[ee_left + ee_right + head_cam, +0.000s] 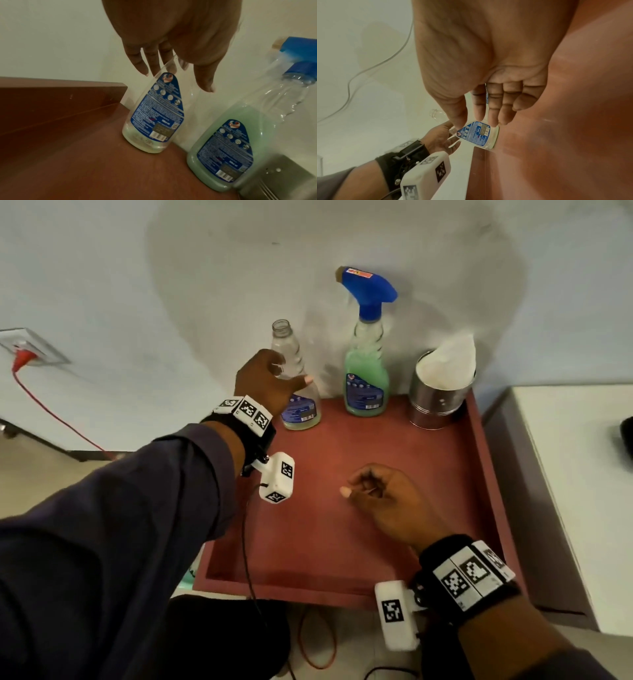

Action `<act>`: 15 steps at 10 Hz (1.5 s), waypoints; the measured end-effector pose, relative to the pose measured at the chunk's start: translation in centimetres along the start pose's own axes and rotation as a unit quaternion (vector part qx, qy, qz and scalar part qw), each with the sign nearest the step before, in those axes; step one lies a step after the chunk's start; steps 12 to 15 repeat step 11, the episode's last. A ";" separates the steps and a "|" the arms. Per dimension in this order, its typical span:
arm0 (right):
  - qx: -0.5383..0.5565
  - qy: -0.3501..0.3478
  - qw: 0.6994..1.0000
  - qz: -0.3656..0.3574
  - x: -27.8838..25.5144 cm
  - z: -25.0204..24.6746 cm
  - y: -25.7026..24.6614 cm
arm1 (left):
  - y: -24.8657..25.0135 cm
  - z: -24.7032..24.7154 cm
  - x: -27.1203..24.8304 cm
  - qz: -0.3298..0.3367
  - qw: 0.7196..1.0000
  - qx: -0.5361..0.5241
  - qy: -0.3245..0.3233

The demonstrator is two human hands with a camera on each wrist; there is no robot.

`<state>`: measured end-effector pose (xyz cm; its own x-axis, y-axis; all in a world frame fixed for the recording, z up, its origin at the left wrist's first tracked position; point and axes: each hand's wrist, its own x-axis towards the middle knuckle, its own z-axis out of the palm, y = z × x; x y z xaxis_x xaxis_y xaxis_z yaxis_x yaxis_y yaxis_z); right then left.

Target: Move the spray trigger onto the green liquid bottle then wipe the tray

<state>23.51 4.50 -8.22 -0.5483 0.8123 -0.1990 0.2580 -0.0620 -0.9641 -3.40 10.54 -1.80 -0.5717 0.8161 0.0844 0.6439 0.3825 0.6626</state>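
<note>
The green liquid bottle (366,385) (231,148) stands upright at the back of the red tray (342,542) (51,108), with the blue spray trigger (370,289) (302,56) on its neck. To its left stands an uncapped, nearly empty clear bottle (301,412) (154,121) (477,134). My left hand (291,374) (176,79) is at this bottle's shoulder, straight fingers behind it and thumb in front. My right hand (356,487) (477,121) hovers over the tray's middle, fingers loosely curled, holding nothing.
A metal can (438,402) (274,178) holding a white tissue (448,361) stands in the tray's back right corner. The wall is close behind the bottles. A white counter (582,474) lies to the right. A red cable runs from a wall socket (24,354) at left.
</note>
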 end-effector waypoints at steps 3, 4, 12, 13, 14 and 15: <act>-0.077 0.015 0.997 -0.020 -0.3 0.5 -0.1 | -4.0 -7.7 -2.4 0.012 0.990 -0.023 0.139; -0.100 0.028 0.994 -0.030 -0.5 1.5 -1.0 | -6.2 -12.8 -3.1 0.003 0.982 -0.033 0.187; -0.443 -0.042 0.893 -0.064 -1.0 11.2 -8.2 | -24.3 -8.9 -17.2 -0.227 0.968 0.069 -0.078; -0.443 -0.042 0.893 -0.064 -1.0 11.2 -8.2 | -24.3 -8.9 -17.2 -0.227 0.968 0.069 -0.078; -0.443 -0.042 0.893 -0.064 -1.0 11.2 -8.2 | -24.3 -8.9 -17.2 -0.227 0.968 0.069 -0.078; -0.443 -0.042 0.893 -0.064 -1.0 11.2 -8.2 | -24.3 -8.9 -17.2 -0.227 0.968 0.069 -0.078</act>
